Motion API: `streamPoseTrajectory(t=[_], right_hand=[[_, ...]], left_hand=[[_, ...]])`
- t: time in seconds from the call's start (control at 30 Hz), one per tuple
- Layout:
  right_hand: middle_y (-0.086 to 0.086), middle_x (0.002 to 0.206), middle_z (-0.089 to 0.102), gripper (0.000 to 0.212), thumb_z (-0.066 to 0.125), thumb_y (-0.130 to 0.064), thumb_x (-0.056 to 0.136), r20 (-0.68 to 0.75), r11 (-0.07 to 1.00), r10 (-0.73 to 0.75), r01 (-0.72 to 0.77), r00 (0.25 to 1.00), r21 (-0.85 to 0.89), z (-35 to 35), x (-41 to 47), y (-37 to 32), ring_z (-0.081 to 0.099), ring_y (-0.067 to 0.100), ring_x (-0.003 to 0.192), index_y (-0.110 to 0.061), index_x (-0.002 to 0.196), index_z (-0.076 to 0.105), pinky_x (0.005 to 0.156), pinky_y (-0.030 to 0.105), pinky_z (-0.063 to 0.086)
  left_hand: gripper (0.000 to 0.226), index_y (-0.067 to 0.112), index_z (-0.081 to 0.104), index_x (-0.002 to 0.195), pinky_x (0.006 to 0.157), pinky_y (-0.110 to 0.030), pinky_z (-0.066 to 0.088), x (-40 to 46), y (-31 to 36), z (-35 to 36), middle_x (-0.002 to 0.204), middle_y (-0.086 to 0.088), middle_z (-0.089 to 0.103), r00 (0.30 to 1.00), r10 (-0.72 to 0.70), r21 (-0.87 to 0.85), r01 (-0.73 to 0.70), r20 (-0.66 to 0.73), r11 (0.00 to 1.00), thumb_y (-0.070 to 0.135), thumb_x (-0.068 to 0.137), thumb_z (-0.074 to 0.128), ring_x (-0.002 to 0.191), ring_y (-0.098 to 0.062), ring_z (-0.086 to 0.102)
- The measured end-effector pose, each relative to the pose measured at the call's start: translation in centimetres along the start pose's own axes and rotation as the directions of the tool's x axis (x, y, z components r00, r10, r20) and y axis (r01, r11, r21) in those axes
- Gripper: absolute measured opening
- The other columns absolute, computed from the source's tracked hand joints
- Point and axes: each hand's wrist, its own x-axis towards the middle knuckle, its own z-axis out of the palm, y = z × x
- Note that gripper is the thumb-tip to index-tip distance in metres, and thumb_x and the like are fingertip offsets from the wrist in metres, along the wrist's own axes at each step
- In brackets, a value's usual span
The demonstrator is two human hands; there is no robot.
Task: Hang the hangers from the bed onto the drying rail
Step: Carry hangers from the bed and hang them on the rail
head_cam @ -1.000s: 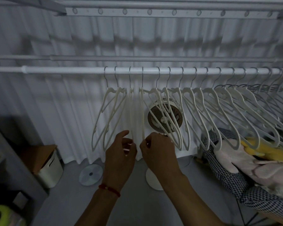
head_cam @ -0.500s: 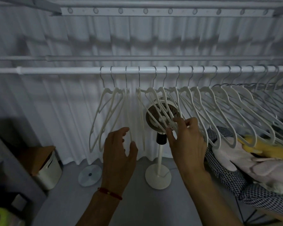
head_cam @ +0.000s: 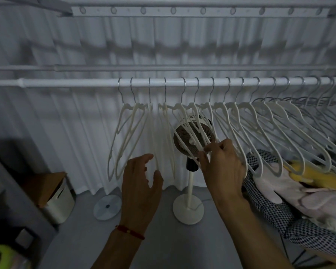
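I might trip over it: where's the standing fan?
In the head view, the standing fan stands centre, behind the hangers on the rail, by the right hand.

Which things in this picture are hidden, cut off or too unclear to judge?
All in the head view:
- The bed: not identifiable; only a cloth pile at the right edge shows.
- The hangers on the rail: the frame's right edge cuts the row, so no count.
- The right hand: its palm faces away, so how many hangers its fingers hold is unclear.
- The fan: partly behind hangers.
- The green object: cut by the bottom-left corner.
- The left hand: whether it touches a hanger is unclear.
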Motion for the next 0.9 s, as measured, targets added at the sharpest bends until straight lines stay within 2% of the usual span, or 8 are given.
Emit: streamPoseTrajectory(t=[0.03,0.17,0.4,0.47,0.67,0.8,0.9], right_hand=[[0.008,0.097,0.057,0.015,0.073,-0.025,0.089,-0.004,1.0,0.005,-0.005,1.0,-0.008,0.1,-0.1,-0.1,0.062,0.024,0.07,-0.011,0.09,0.069,0.053,0.027,0.039],[0.005,0.093,0.057,0.017,0.067,-0.029,0.091,0.018,1.0,0.01,-0.01,1.0,0.006,0.7,-0.5,-0.5,0.06,0.022,0.072,-0.012,0.087,0.069,0.051,0.03,0.047],[0.004,0.091,0.058,0.017,0.067,-0.028,0.09,0.025,1.0,-0.008,0.008,1.0,0.009,1.0,-0.7,-1.0,0.059,0.02,0.073,-0.013,0.082,0.068,0.051,0.033,0.051],[0.002,0.092,0.057,0.017,0.066,-0.028,0.09,0.03,1.0,-0.001,0.001,1.0,-0.001,1.0,-0.7,-1.0,0.059,0.019,0.073,-0.014,0.082,0.067,0.05,0.031,0.049],[0.0,0.096,0.058,0.017,0.065,-0.032,0.091,0.041,1.0,0.006,-0.005,0.999,-0.023,1.2,-0.7,-0.8,0.06,0.018,0.076,-0.017,0.083,0.067,0.05,0.028,0.047],[0.002,0.09,0.059,0.016,0.069,-0.029,0.089,0.026,1.0,-0.017,0.017,1.0,-0.015,1.2,-0.8,-0.8,0.06,0.018,0.073,-0.015,0.081,0.068,0.048,0.029,0.047],[0.003,0.092,0.058,0.016,0.069,-0.029,0.089,0.036,1.0,-0.007,0.007,0.999,0.004,1.2,-0.8,-0.8,0.06,0.02,0.075,-0.014,0.085,0.069,0.05,0.033,0.051]], left_hand=[[0.039,0.016,0.056,0.126,0.075,-0.021,0.05,0.0,0.0,0.0,0.115,0.003,0.053,1.0,0.003,0.001,-0.003,0.001,1.0,0.013,0.089,0.065,0.096,-0.011,0.054],[0.039,0.017,0.056,0.127,0.076,-0.022,0.051,0.0,-0.1,0.2,0.116,0.004,0.052,1.0,-0.011,-0.009,0.011,0.005,1.0,0.013,0.089,0.065,0.097,-0.011,0.054],[0.042,0.015,0.053,0.129,0.078,-0.036,0.055,0.4,-0.8,0.9,0.116,0.003,0.051,1.0,-0.013,-0.006,0.013,0.029,1.0,0.015,0.088,0.066,0.099,-0.014,0.055],[0.043,0.015,0.053,0.129,0.077,-0.034,0.055,0.4,-1.0,1.0,0.117,0.003,0.051,0.999,-0.014,0.002,0.014,0.036,1.0,0.016,0.088,0.066,0.098,-0.014,0.055],[0.045,0.017,0.052,0.131,0.07,-0.012,0.046,0.4,-0.9,1.3,0.117,0.002,0.052,0.998,-0.027,0.007,0.027,0.057,1.0,0.017,0.088,0.066,0.095,-0.008,0.053],[0.045,0.018,0.051,0.13,0.07,-0.007,0.046,0.5,-0.9,1.3,0.117,0.004,0.051,0.998,-0.021,-0.007,0.021,0.055,1.0,0.018,0.088,0.067,0.095,-0.001,0.052],[0.045,0.018,0.051,0.13,0.069,-0.011,0.047,0.5,-0.9,1.2,0.116,0.004,0.051,0.998,-0.022,-0.007,0.023,0.053,1.0,0.019,0.088,0.067,0.095,-0.001,0.053]])
